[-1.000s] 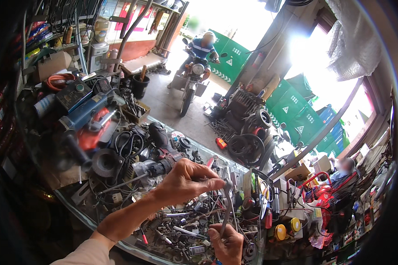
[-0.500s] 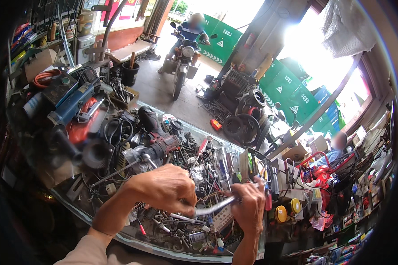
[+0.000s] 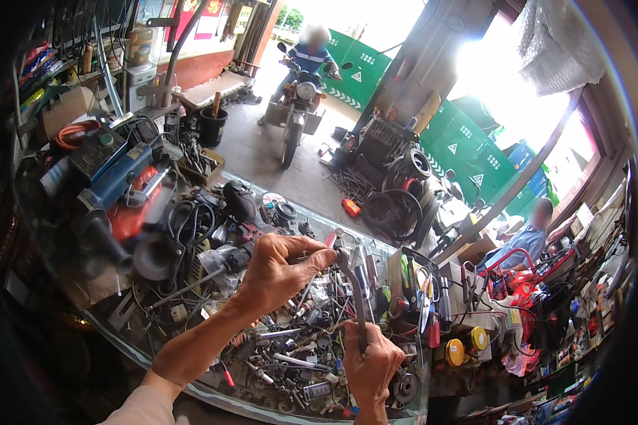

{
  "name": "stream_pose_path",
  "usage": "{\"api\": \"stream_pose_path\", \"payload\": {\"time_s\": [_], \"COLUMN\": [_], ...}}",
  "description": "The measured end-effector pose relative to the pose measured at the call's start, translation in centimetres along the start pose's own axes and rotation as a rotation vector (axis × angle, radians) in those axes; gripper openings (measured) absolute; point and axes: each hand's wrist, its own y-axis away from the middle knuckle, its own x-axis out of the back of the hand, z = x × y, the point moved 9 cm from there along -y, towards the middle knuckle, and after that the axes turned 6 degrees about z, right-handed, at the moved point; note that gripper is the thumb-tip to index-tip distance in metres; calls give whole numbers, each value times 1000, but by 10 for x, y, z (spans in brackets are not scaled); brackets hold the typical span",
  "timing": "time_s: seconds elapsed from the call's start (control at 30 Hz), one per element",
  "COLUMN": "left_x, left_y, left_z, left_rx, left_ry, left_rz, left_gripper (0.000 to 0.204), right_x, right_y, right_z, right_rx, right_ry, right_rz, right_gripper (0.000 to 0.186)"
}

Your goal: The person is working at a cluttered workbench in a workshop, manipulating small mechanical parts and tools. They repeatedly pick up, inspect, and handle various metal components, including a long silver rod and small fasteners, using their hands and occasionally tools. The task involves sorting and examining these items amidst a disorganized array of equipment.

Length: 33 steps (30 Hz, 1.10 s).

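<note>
My right hand [image 3: 372, 361] is wrapped round the lower part of a grey metal wrench [image 3: 356, 290], which stands nearly upright over the cluttered counter. At the wrench's upper end, my left hand [image 3: 280, 265] is closed, thumb and forefinger pinched right beside the head. Whatever is between those fingertips is too small or hidden to make out. Loose bolts, springs and small metal parts [image 3: 290, 354] lie beneath both hands. Behind the left hand is a power drill [image 3: 241, 202], partly covered.
A tool box [image 3: 404, 283] with scissors and screwdrivers stands right of my hands. A blue machine [image 3: 120, 170] and a round wire brush [image 3: 156, 256] crowd the left. Beyond the counter, a person sits on a motorcycle [image 3: 294, 117]. Another person [image 3: 521, 241] is at the right.
The wrench has swung from nearly level to nearly upright. My left hand has moved up and away to the wrench's top end; my right hand has come lower and a little left.
</note>
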Motion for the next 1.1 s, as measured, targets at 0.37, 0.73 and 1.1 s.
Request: {"api": "stream_pose_path", "payload": {"time_s": [0.37,0.73,1.1], "left_x": [-4,5,-13], "left_y": [-5,-7,3], "left_z": [-21,-17,-25], "left_rx": [145,181,254], "left_ry": [99,188,59], "left_rz": [-89,-5,-149], "left_gripper": [19,17,20], "right_x": [15,-24,-64], "right_y": [-3,3,21], "right_z": [-3,39,65], "right_rx": [103,69,6], "right_ry": [92,267,337], "right_rz": [178,4,-184], "right_gripper": [10,11,17]}}
